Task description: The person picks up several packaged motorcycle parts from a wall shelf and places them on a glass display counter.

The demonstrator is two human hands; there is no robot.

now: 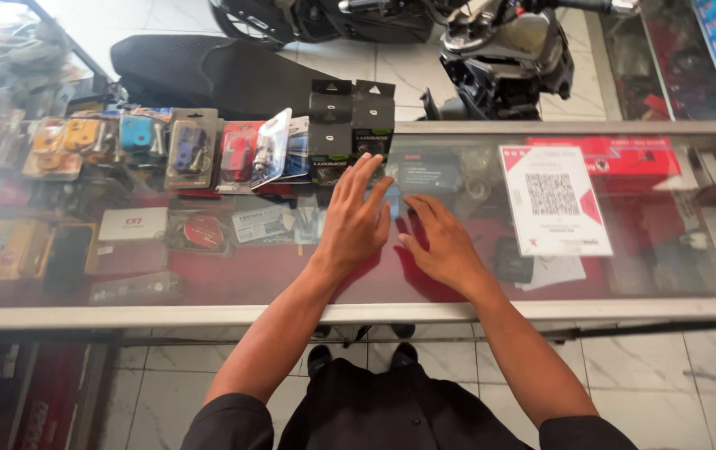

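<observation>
Seen from above, both hands flat over the glass desk [658, 275] at centre frame. Left hand [356, 218] stretched toward the upper centre, fingers [368, 171] spread wide and holding nothing, tips just touching or just short of the black hanging packages [351, 132]; cannot tell which. Black packages lying on the glass in a small overlapping stack, long axis running up the frame, hanging tabs pointing toward the top edge. Right hand [440, 243] beside the left, palm down on the glass, fingers loosely parted and empty, pointing to the upper left. Left of the stack, a row of blister packs [191, 150] in orange, blue and red, leaning toward the top edge. Right of centre, a white and red code card [554, 200] lying flat. Beyond the desk, at the top, a black motorcycle seat [208, 71] on the tiled floor.
</observation>
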